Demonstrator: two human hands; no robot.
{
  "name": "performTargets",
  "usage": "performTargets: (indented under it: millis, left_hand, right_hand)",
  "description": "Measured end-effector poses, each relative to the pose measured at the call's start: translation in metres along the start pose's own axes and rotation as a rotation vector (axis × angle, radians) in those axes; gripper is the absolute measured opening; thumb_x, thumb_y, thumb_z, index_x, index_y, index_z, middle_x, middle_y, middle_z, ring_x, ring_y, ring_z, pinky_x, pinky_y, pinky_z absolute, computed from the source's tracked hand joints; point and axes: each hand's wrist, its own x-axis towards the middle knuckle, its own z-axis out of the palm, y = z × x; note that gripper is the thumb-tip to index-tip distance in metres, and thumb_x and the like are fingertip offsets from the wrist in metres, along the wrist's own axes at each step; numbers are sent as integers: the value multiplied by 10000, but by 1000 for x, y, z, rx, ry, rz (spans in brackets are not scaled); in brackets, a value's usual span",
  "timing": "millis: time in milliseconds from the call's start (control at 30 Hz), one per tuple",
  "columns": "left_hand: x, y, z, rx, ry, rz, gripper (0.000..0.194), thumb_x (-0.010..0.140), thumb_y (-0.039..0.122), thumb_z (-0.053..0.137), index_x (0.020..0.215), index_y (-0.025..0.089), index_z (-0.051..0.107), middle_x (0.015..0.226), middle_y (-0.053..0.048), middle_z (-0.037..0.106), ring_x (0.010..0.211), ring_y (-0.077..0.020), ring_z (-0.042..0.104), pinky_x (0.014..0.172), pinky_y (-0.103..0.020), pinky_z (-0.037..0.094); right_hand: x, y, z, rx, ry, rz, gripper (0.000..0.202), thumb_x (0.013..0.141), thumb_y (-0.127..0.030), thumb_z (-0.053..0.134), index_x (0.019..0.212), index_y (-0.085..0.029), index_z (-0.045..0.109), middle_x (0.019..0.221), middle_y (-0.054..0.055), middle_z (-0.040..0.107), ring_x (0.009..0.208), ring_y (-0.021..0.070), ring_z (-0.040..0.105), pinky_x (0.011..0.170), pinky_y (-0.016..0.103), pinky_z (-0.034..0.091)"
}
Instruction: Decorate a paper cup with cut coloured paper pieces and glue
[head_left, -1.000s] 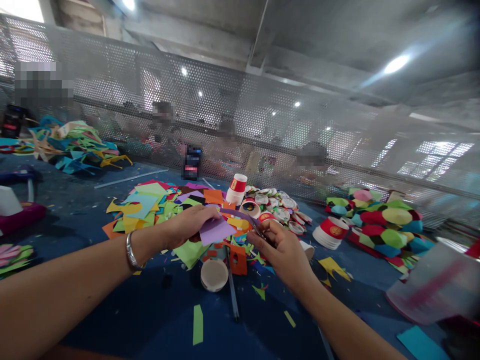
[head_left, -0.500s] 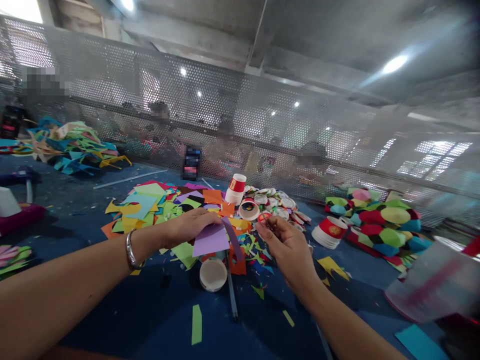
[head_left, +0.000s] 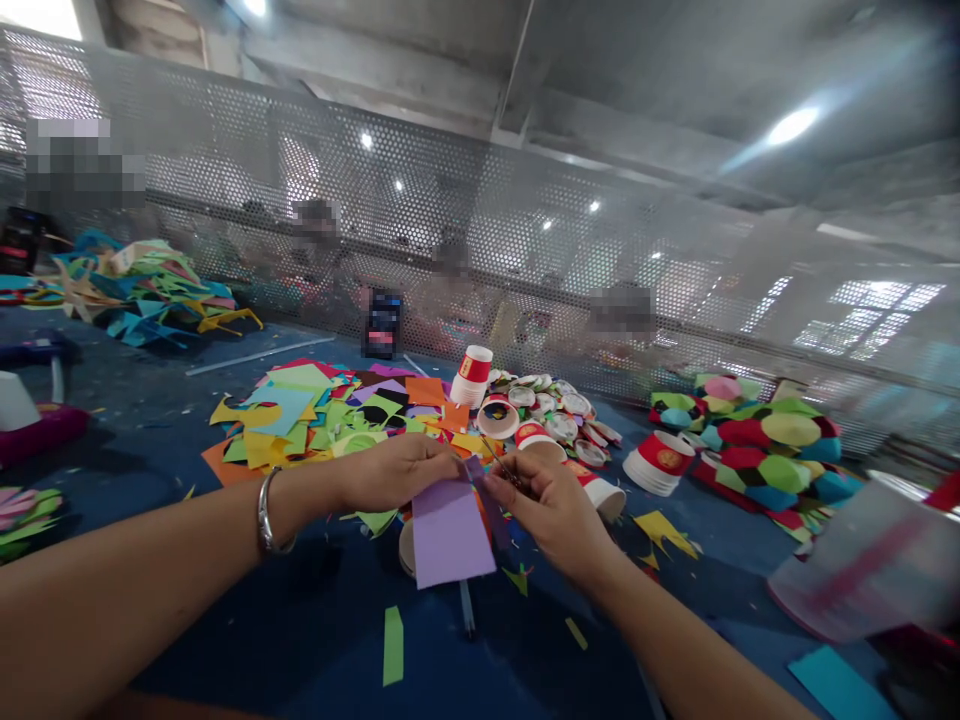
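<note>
The bare left hand (head_left: 401, 470), silver bangle at its wrist, pinched thumb against fingers; the bare right hand (head_left: 547, 500) curled close beside it, forearms converging.

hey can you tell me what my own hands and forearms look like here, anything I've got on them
Your left wrist wears a shiny, silver-coloured rigid bangle. Your right hand and forearm show no bracelet or watch. Both hands are ungloved, and no sleeves show on either forearm.
</note>
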Motion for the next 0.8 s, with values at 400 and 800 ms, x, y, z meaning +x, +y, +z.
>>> performTargets:
  millis: [400,800]
  left_hand:
    - [-10,-52,-75,321,89,-98,352,789,445,659,571,197,538,571,8,516,548,-136,418,560,-289,277]
    - [0,8,15,-177,127,18,265,835,431,684,926,181,687,797,-12,673,705,-148,576,637,-263,412]
  right_hand:
    - [2,7,-4,23,14,81,347,866,-508,688,759,-205,558,651,-74,380,527,93,272,484,258,226]
    - [0,4,5,95,107,68,357,841,-541,712,852,-194,627,723,-32,506,560,95,334,472,241,261]
